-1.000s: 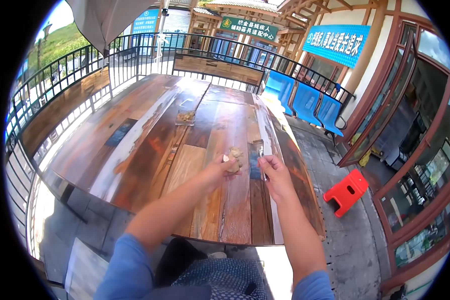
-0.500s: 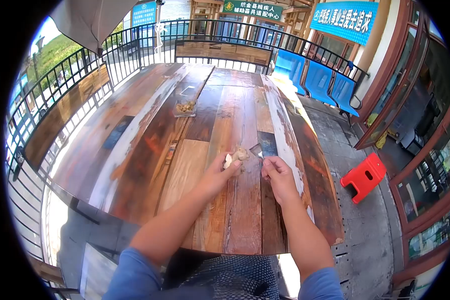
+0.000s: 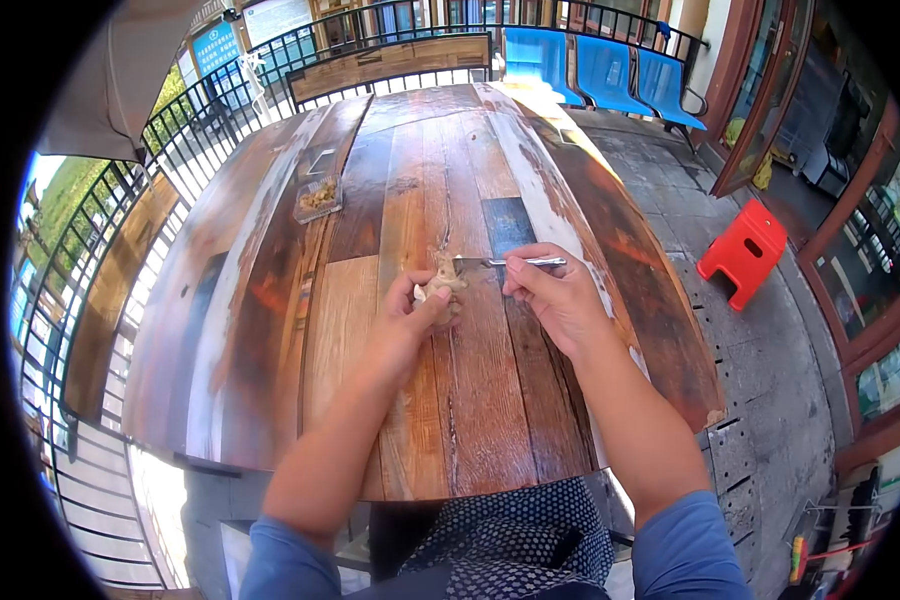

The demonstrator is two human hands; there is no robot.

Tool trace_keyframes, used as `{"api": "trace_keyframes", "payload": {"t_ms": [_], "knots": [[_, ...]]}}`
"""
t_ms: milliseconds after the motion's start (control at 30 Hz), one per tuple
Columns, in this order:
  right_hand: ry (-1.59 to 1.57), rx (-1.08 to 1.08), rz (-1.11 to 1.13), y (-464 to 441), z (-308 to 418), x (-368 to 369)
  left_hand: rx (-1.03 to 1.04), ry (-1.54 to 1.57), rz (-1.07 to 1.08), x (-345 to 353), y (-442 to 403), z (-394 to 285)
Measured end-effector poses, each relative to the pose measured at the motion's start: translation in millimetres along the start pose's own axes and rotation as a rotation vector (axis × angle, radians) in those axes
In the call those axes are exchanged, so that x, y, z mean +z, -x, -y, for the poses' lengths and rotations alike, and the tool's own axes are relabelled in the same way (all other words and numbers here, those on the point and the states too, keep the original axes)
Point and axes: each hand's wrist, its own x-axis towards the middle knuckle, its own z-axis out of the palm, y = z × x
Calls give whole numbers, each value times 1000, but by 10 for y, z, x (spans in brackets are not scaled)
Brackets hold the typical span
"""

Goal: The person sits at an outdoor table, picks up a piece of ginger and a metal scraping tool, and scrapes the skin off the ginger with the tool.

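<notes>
So, a pale beige, knobbly lump [image 3: 445,284] is being pinched between thumb and fingers by the left grip [image 3: 412,318], which is clamped right on it, just above the table. A whitish patch can be seen on the lump's left side. A slim silver metal tool with a flat blade [image 3: 530,262] is held pretty much sideways by the right grip [image 3: 558,295], thumb and fingers closed around its handle. The blade end is pointed left, right up at the lump's top; whether it's actually touching can't be told. Further out, a small clear plastic box with yellowish-brown bits in it [image 3: 320,212] is parked on the patchwork wood-plank table [image 3: 490,400]. Off to the right, a red plastic stool [image 3: 732,236] is seen on the grey paving, and blue plastic seats [image 3: 606,72] are lined up beyond the far edge.
</notes>
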Motion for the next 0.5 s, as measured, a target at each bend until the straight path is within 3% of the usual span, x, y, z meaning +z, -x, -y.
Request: {"api": "trace_keyframes", "payload": {"t_ms": [100, 333, 500], "knots": [[-121, -22, 72, -64, -89, -110, 7, 5, 8, 35, 32, -30], [-172, 86, -71, -74, -74, -92, -10, -4, 34, 92, 76, -113], [154, 48, -12, -52, -82, -56, -28, 45, 34, 98, 93, -149]]}}
